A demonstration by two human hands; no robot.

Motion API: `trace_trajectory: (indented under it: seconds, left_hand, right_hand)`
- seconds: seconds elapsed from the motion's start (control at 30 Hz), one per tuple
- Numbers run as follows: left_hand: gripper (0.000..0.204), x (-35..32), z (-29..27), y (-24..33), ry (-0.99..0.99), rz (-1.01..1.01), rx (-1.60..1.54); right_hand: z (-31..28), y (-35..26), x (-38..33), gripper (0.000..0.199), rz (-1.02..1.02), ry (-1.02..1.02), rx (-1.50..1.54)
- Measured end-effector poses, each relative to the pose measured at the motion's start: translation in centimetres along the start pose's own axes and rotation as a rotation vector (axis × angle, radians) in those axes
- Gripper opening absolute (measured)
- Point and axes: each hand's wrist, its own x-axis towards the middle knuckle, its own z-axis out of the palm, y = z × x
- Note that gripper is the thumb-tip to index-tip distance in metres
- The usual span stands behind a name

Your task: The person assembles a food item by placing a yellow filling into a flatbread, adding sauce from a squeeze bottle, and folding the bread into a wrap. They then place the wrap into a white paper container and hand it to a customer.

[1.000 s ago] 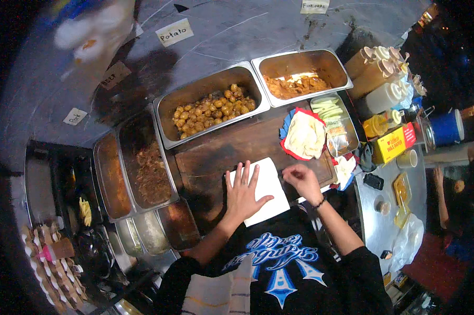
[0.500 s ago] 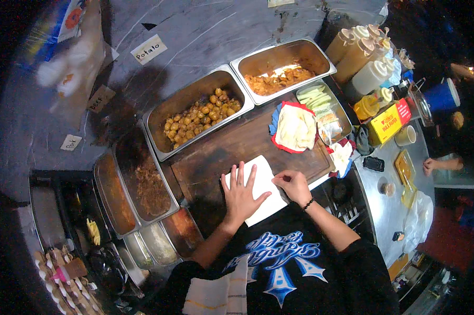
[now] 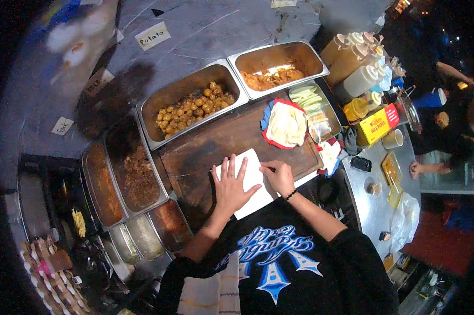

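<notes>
A white sheet or stack of paper [image 3: 250, 193] lies at the near edge of a brown wooden cutting board [image 3: 195, 163], reaching toward my shirt. My left hand [image 3: 232, 186] rests flat on the paper with its fingers spread, holding nothing. At the paper's right edge, my right hand [image 3: 280, 178] has its thumb and index finger pinched together on the edge. The other right fingers are curled, and a dark bead bracelet circles that wrist. Whether one sheet or several lie under my hands, I cannot tell.
Beyond the board stand metal pans of small potatoes [image 3: 195, 110] and orange-brown food [image 3: 274, 79]. Folded cloths [image 3: 285, 126] lie on its far right beside a tray of cucumber slices [image 3: 305, 97]. Sauce bottles [image 3: 363, 79], a yellow box [image 3: 376, 125] and another person's hand [image 3: 415, 169] are farther right.
The whole view has shifted, so the scene sits slightly farther left and up. My right fingertips have moved a little farther up the paper's edge. My left hand stays flat on the paper.
</notes>
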Motion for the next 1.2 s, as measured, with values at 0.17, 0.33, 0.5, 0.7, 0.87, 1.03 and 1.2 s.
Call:
trace_trajectory:
  seconds: [0.17, 0.33, 0.5, 0.7, 0.87, 1.03, 1.2]
  left_hand:
    - [0.088, 0.2, -0.7, -0.2, 0.059, -0.031, -0.099]
    - [0.083, -3.0, 3.7, 0.4, 0.482, -0.509, -0.853]
    - [0.077, -5.4, 7.1, 0.7, 0.41, -0.706, -1.377]
    - [0.079, -2.8, 1.2, 4.4, 0.397, -0.738, -1.599]
    - [0.089, -0.7, 0.3, 7.5, 0.256, -0.516, -1.508]
    - [0.098, 3.3, 3.5, 14.6, 0.15, -0.362, -1.631]
    - [0.105, 6.6, 3.0, 27.3, -0.137, -0.133, -1.606]
  right_hand:
    - [0.7, 1.1, -0.4, 0.02, -0.02, 0.068, 0.035]
    - [3.0, 3.7, -0.7, 0.019, -0.057, 0.136, -0.043]
    - [2.5, 1.3, -1.0, 0.024, 0.098, 0.112, 0.114]
    - [0.4, 1.0, -1.3, 0.024, 0.083, 0.146, 0.228]
    - [-6.0, 2.0, -2.1, 0.026, -0.075, 0.185, 0.196]
    - [-15.3, 5.5, -4.4, 0.046, 0.176, 0.077, 0.246]
    - [-25.7, 10.1, -10.3, 0.047, 0.155, 0.348, 0.324]
